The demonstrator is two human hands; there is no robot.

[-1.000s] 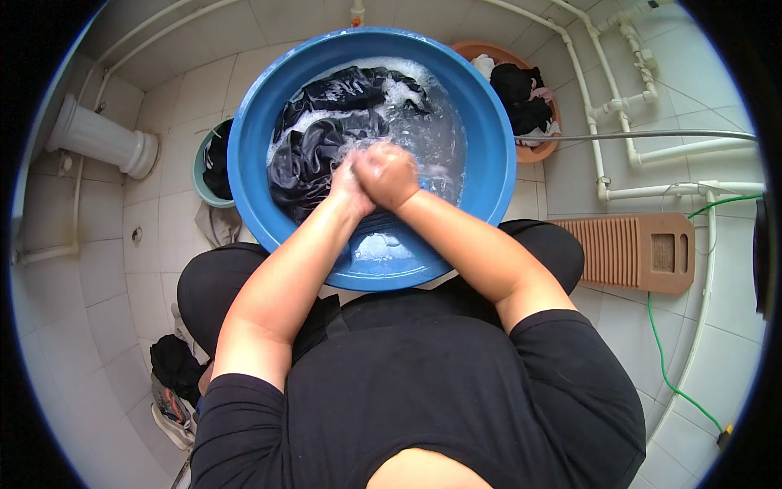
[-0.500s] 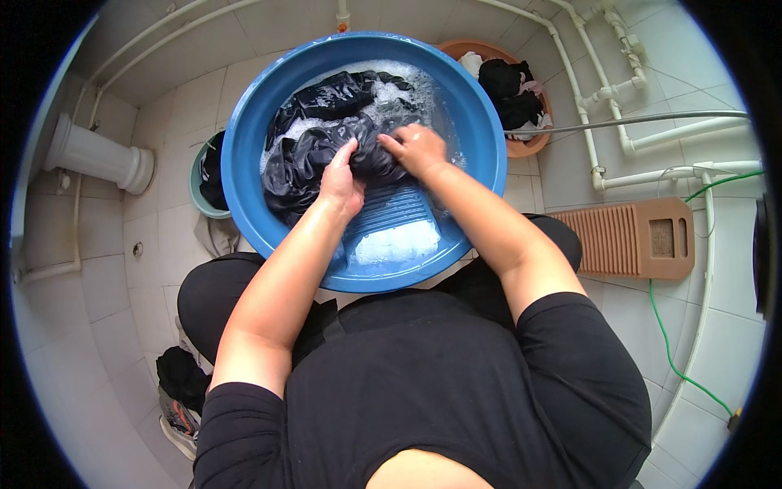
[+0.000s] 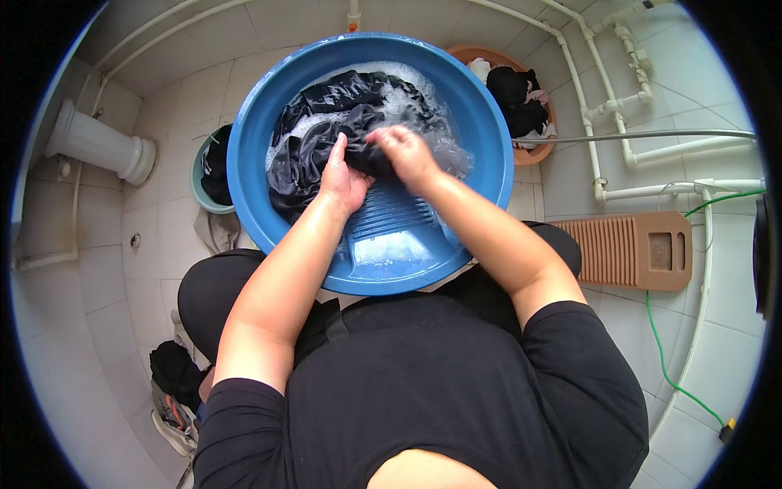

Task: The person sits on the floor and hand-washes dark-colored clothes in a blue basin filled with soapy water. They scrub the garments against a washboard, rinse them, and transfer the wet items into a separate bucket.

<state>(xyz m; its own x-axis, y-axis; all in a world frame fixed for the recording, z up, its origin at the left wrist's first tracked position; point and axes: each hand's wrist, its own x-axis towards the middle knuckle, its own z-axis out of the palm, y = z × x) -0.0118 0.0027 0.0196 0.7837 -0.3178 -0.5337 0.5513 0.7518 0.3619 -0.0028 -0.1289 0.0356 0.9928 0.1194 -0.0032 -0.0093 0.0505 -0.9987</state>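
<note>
A wet, shiny black garment (image 3: 305, 167) lies bunched in soapy water inside a large blue basin (image 3: 247, 175). My left hand (image 3: 348, 183) grips its near right edge, thumb up and fingers under the cloth. My right hand (image 3: 409, 159) is closed at the same edge, its fingertips bent in against the dark cloth and slightly blurred. Both hands are above the ribbed washboard slope (image 3: 399, 213) moulded into the basin's near side. White suds (image 3: 407, 102) float around the cloth toward the far right.
A brown washboard (image 3: 623, 251) lies at the right. An orange basin (image 3: 533, 155) of clothes stands at the back right, a green basin (image 3: 200, 191) with dark cloth at the left. White pipes (image 3: 607, 106) line the wall. Shoes (image 3: 173, 424) lie at the lower left.
My right hand has moved a little left and nearer to me, closer to my left hand. The cloth between them has shifted, and water beside the right hand looks stirred.
</note>
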